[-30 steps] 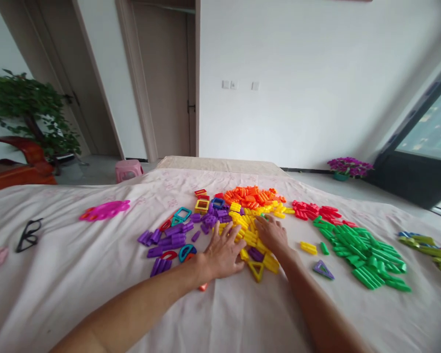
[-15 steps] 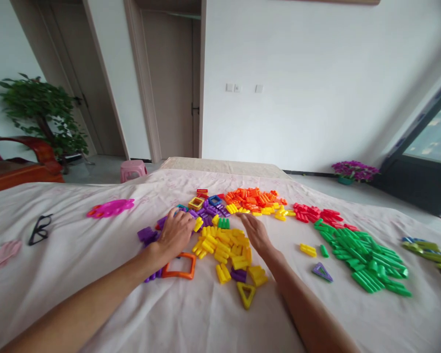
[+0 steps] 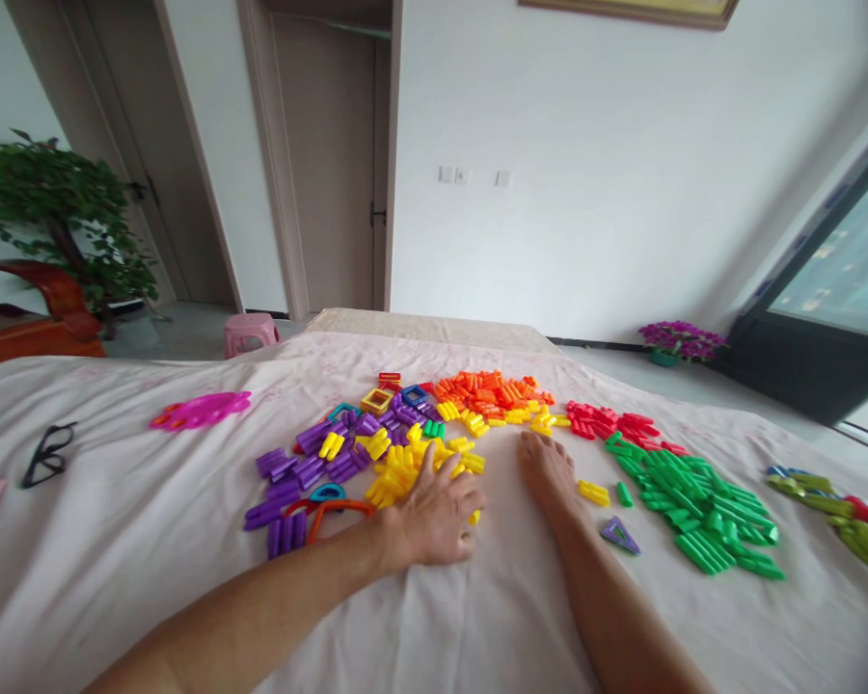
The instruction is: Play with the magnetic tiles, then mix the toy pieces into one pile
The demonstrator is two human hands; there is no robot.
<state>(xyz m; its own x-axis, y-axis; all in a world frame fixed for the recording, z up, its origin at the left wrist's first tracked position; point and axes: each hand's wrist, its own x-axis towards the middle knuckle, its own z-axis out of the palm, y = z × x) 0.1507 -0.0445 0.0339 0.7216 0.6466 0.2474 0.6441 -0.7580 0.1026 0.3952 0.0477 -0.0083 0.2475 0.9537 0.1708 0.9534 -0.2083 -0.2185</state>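
My left hand [image 3: 438, 511] lies palm down with fingers spread over the near side of a pile of yellow plastic building pieces [image 3: 397, 467], hiding some of them. To its right, my right hand [image 3: 548, 470] rests on the cloth with its fingers stretched forward and nothing visible in them. Purple pieces [image 3: 287, 533] lie left of the yellow pile, with a blue ring-like piece [image 3: 327, 493] and an orange frame piece [image 3: 325, 516] beside my left forearm. A few green pieces [image 3: 433, 430] sit at the yellow pile's far edge.
Beyond are orange pieces [image 3: 488, 390]; to the right, red pieces [image 3: 608, 421], a green pile [image 3: 701, 506] and a purple triangle [image 3: 620, 536]. Black glasses [image 3: 49, 453] and a pink plastic item [image 3: 206, 410] lie left on the cloth [image 3: 151, 520]. A pink stool [image 3: 251, 333] stands behind.
My left hand has moved right and nearer, from the purple pieces onto the yellow ones. My right hand has shifted right, away from the yellow pile. The view has turned slightly right.
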